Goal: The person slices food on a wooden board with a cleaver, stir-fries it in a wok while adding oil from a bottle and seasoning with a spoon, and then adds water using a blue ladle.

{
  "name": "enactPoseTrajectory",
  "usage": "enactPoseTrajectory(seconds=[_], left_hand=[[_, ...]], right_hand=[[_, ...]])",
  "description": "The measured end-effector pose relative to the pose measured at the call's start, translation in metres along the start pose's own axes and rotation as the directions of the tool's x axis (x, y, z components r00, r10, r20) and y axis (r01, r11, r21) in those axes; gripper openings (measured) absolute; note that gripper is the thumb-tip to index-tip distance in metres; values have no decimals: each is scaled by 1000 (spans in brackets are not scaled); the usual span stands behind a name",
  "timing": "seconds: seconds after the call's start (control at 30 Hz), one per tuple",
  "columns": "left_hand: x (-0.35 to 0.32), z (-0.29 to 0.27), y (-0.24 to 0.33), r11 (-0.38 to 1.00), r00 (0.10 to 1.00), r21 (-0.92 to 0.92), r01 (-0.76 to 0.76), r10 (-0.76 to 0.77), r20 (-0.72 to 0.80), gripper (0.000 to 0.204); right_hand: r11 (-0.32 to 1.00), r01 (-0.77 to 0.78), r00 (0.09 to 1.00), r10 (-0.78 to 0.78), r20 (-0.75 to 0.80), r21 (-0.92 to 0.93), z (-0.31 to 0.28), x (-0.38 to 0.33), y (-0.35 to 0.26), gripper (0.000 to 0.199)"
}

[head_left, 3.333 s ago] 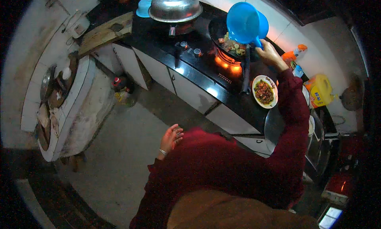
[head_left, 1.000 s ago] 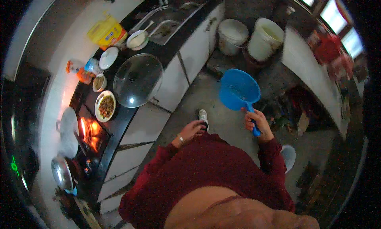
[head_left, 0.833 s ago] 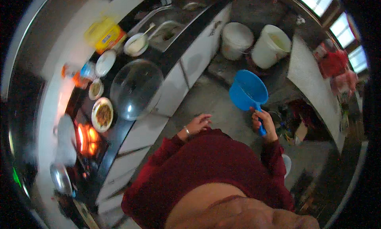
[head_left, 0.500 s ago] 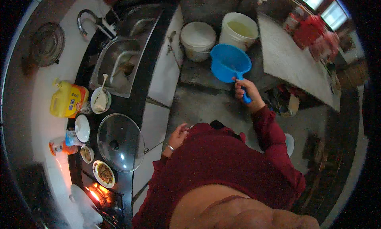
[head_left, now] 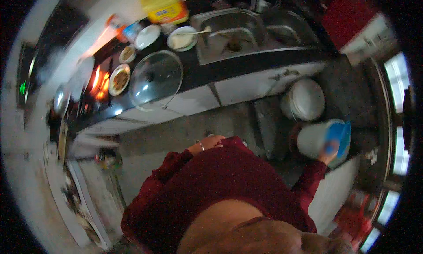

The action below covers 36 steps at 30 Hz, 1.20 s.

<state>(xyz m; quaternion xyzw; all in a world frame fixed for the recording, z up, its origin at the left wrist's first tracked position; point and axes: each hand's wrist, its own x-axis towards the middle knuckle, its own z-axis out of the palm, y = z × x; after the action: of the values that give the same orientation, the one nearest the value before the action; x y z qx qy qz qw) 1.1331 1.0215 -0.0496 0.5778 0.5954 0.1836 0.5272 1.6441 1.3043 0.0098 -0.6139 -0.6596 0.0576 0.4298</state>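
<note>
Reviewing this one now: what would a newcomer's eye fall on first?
Probably the orange flames, glowing at the picture's left. Next comes the bright blue dipper, blurred, gripped in the right hand and seen against the white bucket at the right. The yellow jug near the top edge also stands out.

Grey floor (head_left: 176, 128) | white cabinets (head_left: 242, 86) | black counter (head_left: 198, 75) | bright windows (head_left: 398, 88)

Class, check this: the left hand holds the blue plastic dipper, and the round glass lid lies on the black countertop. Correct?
No: the right hand, not the left hand, holds the blue plastic dipper, as the head view shows; the round glass lid lies on the black countertop.
</note>
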Motion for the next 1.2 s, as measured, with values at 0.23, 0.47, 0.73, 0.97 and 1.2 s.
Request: enactPoseTrajectory(seconds=[0.23,0.47,0.73,0.97,1.2], left_hand=[[-17,19,24,1000,988,19,2,1,-157,48],[-45,23,22,999,946,-42,25,-37,-322,40],[-122,30,-62,990,848,-118,-75,1,-531,44],[-226,20,-129,986,757,-139,94,-162,-633,47],[-329,32,-158,876,610,-440,199,-462,-644,48]], right_hand=[[978,-127,991,132,14,-167,73,12,161,35],[-270,-747,500,375,781,608,163,-16,95,45],[-185,-958,258,-214,942,220,192,-109,-257,49],[316,-920,89,-409,908,232,227,-201,-449,47],[558,-739,-145,-679,720,378,229,-292,-649,37]])
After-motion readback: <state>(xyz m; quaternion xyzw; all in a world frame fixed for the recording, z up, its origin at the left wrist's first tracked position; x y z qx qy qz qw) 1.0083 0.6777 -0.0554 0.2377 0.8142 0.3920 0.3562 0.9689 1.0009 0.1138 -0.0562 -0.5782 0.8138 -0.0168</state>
